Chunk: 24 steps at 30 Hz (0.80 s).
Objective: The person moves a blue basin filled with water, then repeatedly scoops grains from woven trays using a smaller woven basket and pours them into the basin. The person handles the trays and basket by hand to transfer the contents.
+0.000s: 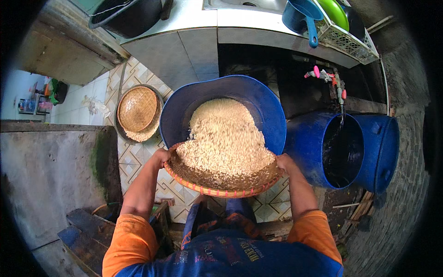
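My left hand (161,157) and my right hand (284,162) grip opposite sides of the rim of a round woven bamboo winnowing tray (221,189). It tilts away from me over the near edge of a large blue plastic tub (177,110). A heap of pale beans (225,149), probably soybeans, spreads from the tray into the tub. Motion blurs the middle of the heap, as the beans slide off the far side of the tray. To the left, a woven bamboo basket (137,108) lies in a dark basin (120,128) with more pale beans (141,135).
Water runs from a tap (342,100) into an open blue drum (325,152), beside another blue drum (382,152). The tiled counter (193,20) carries a black tub (128,19), a blue dipper (301,15) and a dish rack (346,45). A low wall (59,166) stands left.
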Tool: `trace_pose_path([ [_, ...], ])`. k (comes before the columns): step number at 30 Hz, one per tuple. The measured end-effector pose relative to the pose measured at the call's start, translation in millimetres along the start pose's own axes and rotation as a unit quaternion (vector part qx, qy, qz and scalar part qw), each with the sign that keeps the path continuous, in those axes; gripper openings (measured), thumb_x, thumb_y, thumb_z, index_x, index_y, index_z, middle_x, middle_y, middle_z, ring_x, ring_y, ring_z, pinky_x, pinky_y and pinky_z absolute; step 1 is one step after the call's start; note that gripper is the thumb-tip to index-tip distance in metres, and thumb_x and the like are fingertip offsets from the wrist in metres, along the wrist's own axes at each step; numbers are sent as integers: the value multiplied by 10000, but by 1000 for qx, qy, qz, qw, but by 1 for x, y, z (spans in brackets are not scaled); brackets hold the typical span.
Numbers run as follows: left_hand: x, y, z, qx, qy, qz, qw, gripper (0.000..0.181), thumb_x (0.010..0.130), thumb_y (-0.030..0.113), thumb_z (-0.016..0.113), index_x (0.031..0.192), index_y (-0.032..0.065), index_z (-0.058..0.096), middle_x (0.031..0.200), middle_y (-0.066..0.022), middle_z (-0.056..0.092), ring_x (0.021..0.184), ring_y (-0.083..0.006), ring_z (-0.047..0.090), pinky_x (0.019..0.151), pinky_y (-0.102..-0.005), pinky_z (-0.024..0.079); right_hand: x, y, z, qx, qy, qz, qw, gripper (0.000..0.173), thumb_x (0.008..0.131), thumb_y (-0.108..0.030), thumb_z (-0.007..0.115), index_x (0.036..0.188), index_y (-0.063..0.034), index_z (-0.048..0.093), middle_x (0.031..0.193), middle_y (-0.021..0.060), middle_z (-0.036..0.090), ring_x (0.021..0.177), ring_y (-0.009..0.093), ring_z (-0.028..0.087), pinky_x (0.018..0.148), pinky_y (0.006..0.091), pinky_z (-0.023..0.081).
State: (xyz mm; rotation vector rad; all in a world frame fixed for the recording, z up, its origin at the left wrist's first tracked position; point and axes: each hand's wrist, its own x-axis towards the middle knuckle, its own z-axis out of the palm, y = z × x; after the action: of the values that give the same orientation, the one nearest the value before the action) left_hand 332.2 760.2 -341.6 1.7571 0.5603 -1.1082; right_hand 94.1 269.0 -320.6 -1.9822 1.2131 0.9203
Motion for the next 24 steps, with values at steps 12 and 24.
trace_pose_path([
  [12,-5,31,-15,246,-69,-17,967,301,923,250,428,1087,122,646,645,-19,584,416,-106,479,311,-279,277,-8,-11,-39,-130,-11,-22,991,275,793,-126,552,938,69,679,937,232,684,786,311,688,678,419,527],
  [24,-65,96,-54,300,-29,37,953,222,852,218,474,836,73,641,637,-58,624,403,-128,482,345,-287,332,14,-45,-72,-202,-135,-65,968,235,799,-136,510,715,-6,688,722,135,669,550,274,635,474,412,485],
])
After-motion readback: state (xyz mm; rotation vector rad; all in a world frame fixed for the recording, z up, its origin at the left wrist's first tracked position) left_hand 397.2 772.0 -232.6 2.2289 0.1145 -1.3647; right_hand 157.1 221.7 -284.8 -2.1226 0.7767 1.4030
